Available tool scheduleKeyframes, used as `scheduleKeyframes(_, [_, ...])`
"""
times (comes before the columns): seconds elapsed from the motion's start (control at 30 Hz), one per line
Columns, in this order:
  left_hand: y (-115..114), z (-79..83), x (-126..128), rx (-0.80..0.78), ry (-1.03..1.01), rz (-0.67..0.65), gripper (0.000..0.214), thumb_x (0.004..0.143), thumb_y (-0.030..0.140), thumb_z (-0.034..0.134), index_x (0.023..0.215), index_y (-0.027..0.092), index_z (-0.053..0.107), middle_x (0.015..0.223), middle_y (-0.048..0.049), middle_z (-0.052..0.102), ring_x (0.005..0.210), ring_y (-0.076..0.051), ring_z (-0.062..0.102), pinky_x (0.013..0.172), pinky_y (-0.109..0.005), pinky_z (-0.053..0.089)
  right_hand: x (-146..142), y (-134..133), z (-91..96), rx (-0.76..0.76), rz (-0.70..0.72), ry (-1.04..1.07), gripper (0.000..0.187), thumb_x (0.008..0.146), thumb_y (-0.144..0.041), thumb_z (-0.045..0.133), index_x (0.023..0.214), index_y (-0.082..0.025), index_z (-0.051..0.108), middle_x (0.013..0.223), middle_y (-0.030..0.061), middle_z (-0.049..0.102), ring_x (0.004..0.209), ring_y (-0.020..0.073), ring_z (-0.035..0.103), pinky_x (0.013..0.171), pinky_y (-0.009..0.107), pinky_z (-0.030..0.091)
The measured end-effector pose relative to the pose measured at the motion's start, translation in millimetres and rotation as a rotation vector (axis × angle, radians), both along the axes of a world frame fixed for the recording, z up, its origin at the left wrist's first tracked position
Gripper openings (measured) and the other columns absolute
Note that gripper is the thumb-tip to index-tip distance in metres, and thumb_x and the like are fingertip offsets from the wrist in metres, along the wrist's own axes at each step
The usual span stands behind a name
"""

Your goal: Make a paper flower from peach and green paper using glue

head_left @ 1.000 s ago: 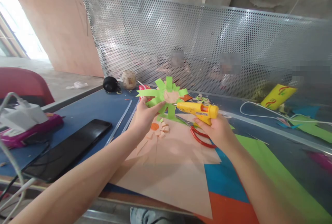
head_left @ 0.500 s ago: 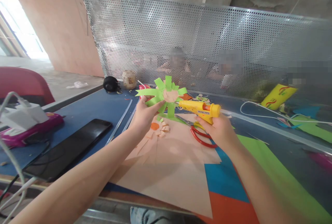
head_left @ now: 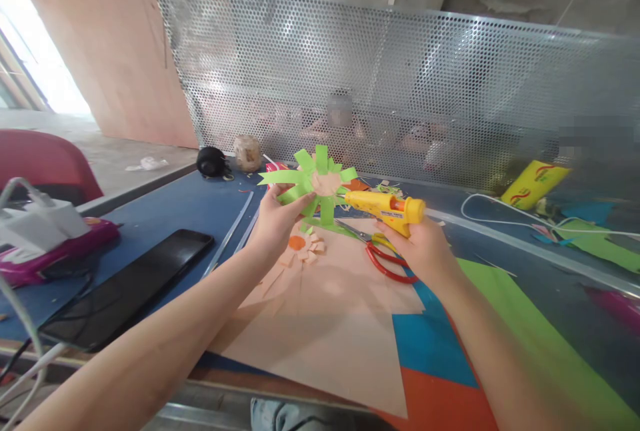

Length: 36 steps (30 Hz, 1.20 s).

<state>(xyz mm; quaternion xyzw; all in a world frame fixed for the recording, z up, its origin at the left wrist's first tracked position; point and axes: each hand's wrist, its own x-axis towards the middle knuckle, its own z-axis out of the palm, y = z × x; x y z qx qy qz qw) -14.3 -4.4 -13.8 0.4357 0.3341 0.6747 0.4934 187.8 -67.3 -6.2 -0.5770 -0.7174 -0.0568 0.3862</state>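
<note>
Above the papers, my left hand (head_left: pixel 281 212) pinches a green paper flower (head_left: pixel 321 163) with a pale peach centre by its lower left side. My right hand (head_left: pixel 423 241) is wrapped round the grip of a yellow hot glue gun (head_left: pixel 377 204). The gun's nozzle points left, close by the flower's lower right petals; whether it touches them I cannot tell. Below the gun lie scissors (head_left: pixel 393 264) with red and yellow handles. Small folded peach paper pieces (head_left: pixel 313 249) and an orange paper disc (head_left: pixel 297 243) rest on the peach sheets (head_left: pixel 325 344).
A black phone (head_left: pixel 135 284) and a magenta power strip (head_left: pixel 97 234) with white plugs lie at left. Blue (head_left: pixel 433 348), orange and green sheets (head_left: pixel 530 324) spread to the right. A perforated metal screen (head_left: pixel 300 58) stands behind, with people beyond. A yellow packet (head_left: pixel 535 184) sits at back right.
The view has shifted very slightly. The glue gun's nozzle stays near the flower's lower right side, and both hands keep their holds.
</note>
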Motion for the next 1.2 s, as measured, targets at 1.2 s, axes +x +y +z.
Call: scheduleKeyframes(1.2, [0.4,-1.7,1.2,-0.023,0.016,-0.017,0.038,0.053,0.020,0.071,0.085,0.015,0.053,0.080,-0.0080,0.063,0.071,-0.020,0.062,0.063,-0.032,0.052,-0.8,-2.4,-3.5,-0.004,-0.049,-0.012,0.030,0.073,-0.045,0.047,0.074,-0.017,0.061,0.066,0.0083,0.063,0.070,0.0248,0.060,0.057,0.032,0.045])
